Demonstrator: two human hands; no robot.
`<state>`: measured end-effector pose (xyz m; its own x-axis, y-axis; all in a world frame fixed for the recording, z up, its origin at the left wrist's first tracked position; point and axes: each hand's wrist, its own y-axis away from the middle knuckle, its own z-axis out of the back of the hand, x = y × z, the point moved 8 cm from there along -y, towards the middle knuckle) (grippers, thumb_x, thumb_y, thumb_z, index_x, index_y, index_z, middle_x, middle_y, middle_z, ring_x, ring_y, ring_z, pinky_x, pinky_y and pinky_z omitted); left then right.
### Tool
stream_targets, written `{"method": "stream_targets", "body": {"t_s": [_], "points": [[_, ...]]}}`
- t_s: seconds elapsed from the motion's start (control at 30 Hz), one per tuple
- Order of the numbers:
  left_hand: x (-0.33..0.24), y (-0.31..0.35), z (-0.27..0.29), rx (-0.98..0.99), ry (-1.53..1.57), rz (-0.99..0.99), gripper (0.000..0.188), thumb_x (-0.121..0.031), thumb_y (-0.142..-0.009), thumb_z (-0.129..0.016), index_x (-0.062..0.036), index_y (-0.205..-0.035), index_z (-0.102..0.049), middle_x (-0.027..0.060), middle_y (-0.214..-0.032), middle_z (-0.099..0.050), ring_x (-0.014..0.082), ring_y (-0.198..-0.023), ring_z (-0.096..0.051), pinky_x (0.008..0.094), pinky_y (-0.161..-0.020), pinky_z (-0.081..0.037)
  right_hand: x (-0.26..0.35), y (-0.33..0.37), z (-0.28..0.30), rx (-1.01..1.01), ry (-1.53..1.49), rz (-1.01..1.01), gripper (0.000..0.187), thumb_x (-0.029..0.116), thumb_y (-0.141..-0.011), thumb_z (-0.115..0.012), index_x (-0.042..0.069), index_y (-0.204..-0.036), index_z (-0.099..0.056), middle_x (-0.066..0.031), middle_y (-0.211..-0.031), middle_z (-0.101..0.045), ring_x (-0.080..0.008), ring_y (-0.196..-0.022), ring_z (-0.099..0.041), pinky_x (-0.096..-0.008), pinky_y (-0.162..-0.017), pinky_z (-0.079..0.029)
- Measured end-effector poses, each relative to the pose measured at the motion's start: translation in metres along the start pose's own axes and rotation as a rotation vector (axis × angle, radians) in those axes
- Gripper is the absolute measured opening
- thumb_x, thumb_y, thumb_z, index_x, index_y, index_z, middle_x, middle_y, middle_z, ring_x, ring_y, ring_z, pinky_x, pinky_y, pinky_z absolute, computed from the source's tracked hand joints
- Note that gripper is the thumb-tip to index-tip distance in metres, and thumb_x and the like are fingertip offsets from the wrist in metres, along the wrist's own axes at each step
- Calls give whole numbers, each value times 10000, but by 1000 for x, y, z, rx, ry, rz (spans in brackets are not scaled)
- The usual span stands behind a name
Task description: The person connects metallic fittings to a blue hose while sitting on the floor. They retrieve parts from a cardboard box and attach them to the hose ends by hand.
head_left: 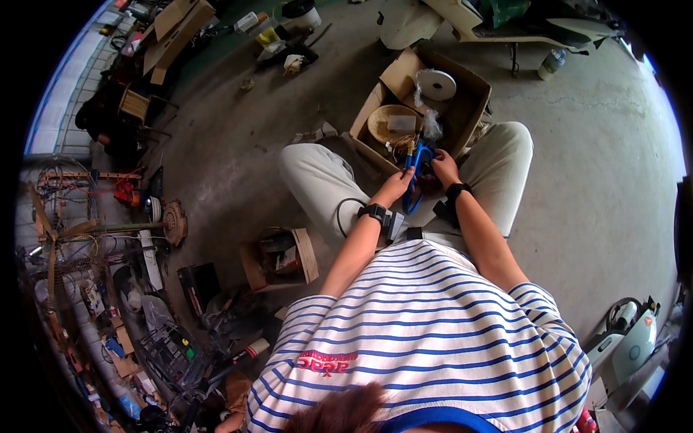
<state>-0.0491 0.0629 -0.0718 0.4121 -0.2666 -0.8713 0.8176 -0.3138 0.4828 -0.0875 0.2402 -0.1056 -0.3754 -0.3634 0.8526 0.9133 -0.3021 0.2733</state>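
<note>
Between my knees I hold a looped blue hose [412, 203] with a brass-coloured end fitting. My left hand [394, 186] is closed round the hose, thumb on top, below the fitting. My right hand [445, 169] pinches the other side of the loop; its fingertips are partly hidden. Just beyond both hands stands an open cardboard box [372, 152]. In it are a round woven basket [380, 124] with a clear plastic container [401, 125], a white reel [437, 84] and crumpled clear plastic [432, 125]. A dark shape beneath my right hand is too unclear to name.
A smaller open cardboard box [307, 254] sits on the floor to my left. Shelving and tangled parts crowd the far left. A scooter [465, 25] stands beyond the big box, with a plastic bottle [551, 63] beside it. Another light-coloured vehicle [635, 348] is at lower right.
</note>
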Motion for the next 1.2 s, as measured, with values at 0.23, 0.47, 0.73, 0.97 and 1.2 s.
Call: {"method": "stream_targets", "body": {"t_s": [0.23, 0.47, 0.73, 0.97, 1.2], "points": [[5, 4, -22, 217, -13, 59, 507, -510, -860, -461, -14, -877, -566, 43, -690, -574, 127, -636, -540, 253, -644, -437, -6, 11, -15, 212, 9, -133, 592, 122, -718, -598, 126, -1280, -412, -102, -857, -614, -151, -540, -561, -272, -483, -453], [2, 17, -24, 292, -308, 135, 638, -620, -821, -413, -5, -802, -583, 74, -704, -583, 169, -657, -559, 281, -659, -440, -1, 12, -11, 134, 39, -99, 462, 151, -744, -613, 116, -1180, -464, -118, -813, -620, -192, -588, -593, -309, -529, -467], [26, -8, 1, 61, -321, 45, 686, -636, -833, -339, -1, -734, -577, 112, -628, -574, 234, -622, -575, 324, -626, -442, 40, 25, -17, 235, 184, 207, 344, 209, -747, -644, 77, -1033, -507, -138, -887, -620, -302, -750, -605, -356, -662, -472], [3, -9, 17, -208, -74, -39, 680, -632, -838, -331, -6, -723, -568, 93, -588, -552, 224, -612, -563, 309, -624, -433, 62, 24, -2, 102, 120, 370, 367, 203, -712, -680, 78, -1008, -503, -144, -909, -615, -328, -862, -588, -376, -714, -458], [3, -6, 31, -337, 22, -108, 674, -590, -862, -315, 9, -1110, -501, 251, -1014, -567, 386, -1025, -508, 382, -835, -402, 88, 36, -6, 268, -48, 399, 473, 239, -743, -642, 103, -1165, -478, -152, -889, -602, -319, -808, -595, -370, -709, -461]]}}
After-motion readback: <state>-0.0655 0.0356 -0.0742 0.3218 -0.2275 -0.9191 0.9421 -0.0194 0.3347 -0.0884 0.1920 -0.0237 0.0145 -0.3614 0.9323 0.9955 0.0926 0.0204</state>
